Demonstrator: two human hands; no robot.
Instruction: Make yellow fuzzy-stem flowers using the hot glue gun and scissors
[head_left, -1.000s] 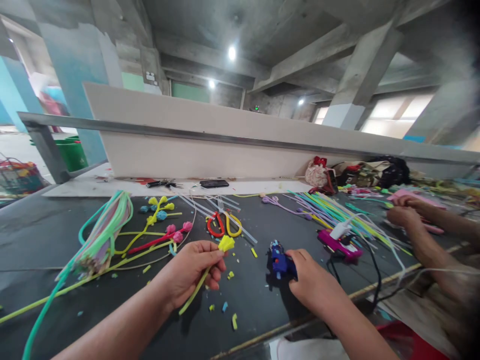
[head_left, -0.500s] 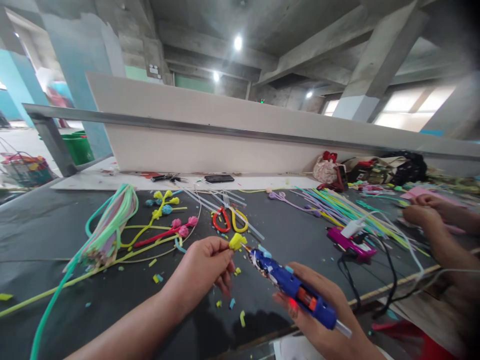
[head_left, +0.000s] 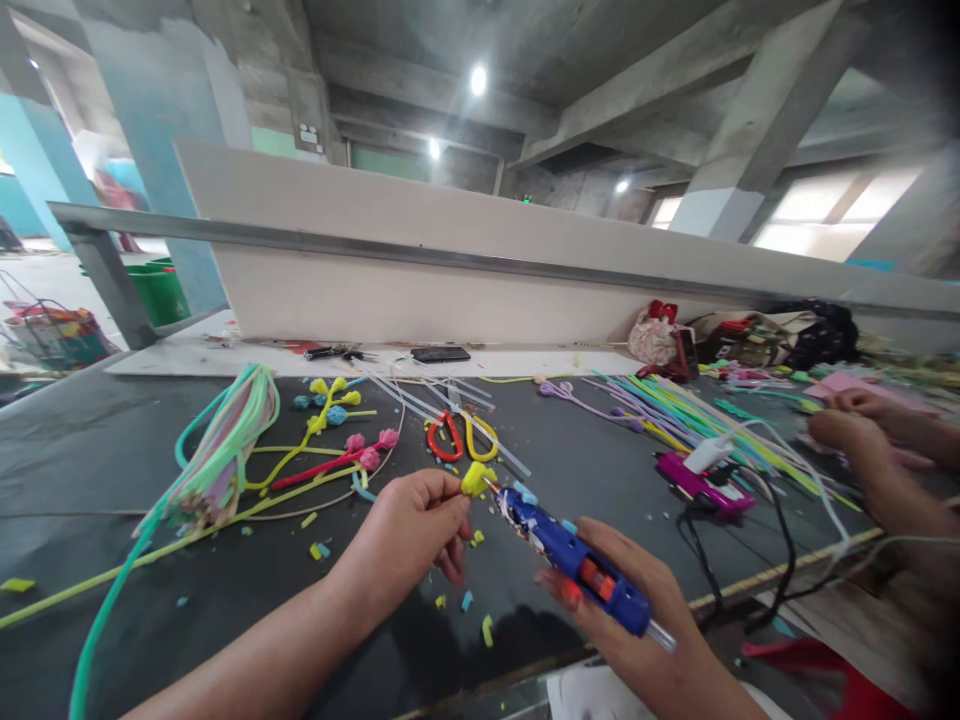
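Note:
My left hand (head_left: 424, 515) pinches a small yellow flower bud (head_left: 475, 479) between thumb and fingertips, above the dark table. In my right hand (head_left: 637, 600) is a blue glue gun (head_left: 577, 560), its nozzle at the right side of the bud, with a clear glue stick (head_left: 661, 636) poking out of its rear. Just beyond the bud lie scissors (head_left: 481, 440) with one red and one yellow handle, among clear glue sticks (head_left: 412, 398). To the left are a yellow stem with yellow and blue buds (head_left: 319, 415) and a red stem with pink buds (head_left: 330, 468).
A bundle of pale green and pink strips (head_left: 232, 440) lies at left. Right of centre are a purple power strip (head_left: 705, 485) with cables and more coloured strips (head_left: 660, 410). Another person's hands (head_left: 855, 420) work at far right. A phone (head_left: 440, 354) lies near the white board.
The glue gun has shifted slightly left and its nozzle is closer to the yellow bud. My left hand stays nearly in place, still pinching the bud.

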